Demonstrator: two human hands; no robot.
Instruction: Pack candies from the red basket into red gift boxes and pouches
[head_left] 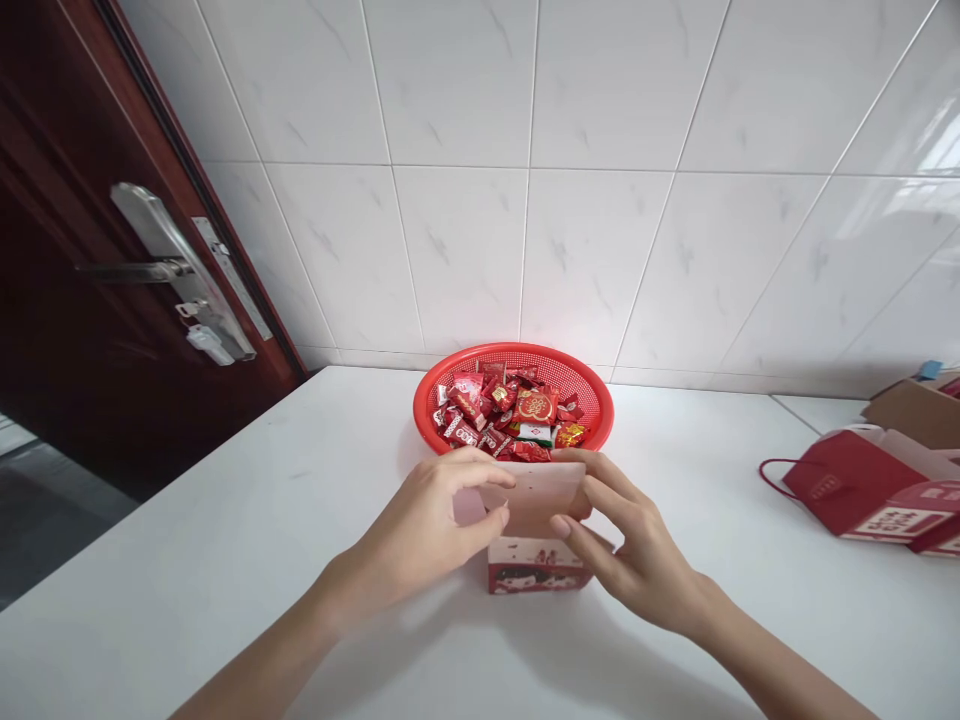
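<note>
A small red and white printed gift box (540, 577) stands on the white table with its top open and its panels raised. The front bears cartoon figures. My left hand (427, 515) is at the box's left side, fingers curved round the raised panel and thumb over the opening. On the other side, my right hand (626, 540) has its fingers round the right edge of the back panel, thumb near the front rim. The box's inside bottom is hidden. Just behind it sits a red plastic basket (429, 405) holding several wrapped candies (536, 406), mostly red.
At the right lie red gift boxes (832, 485) with a cord handle, beside a brown cardboard box (911, 412). A tiled wall (585, 260) borders the table's back. A dark red door (67, 200) with keys in its lock (206, 335) stands left.
</note>
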